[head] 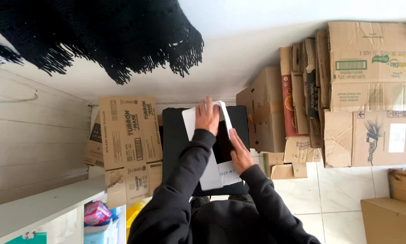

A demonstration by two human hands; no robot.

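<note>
Head view | left hand (207,118) fingers clamped on white sheet (190,121) top | right hand (241,156) fingers gripping its edge

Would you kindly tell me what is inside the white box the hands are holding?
The white box shows only a dark interior between the left hand and right hand; any contents are hidden.

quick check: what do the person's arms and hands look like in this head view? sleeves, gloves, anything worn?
Both arms are in long black sleeves of soft, matte fabric, creased at the elbows and ending in plain cuffs at the wrists. The left hand and right hand are bare: no gloves, and no rings, watch or markings visible. The sleeves run into a matching black top at the frame's bottom edge.
</note>
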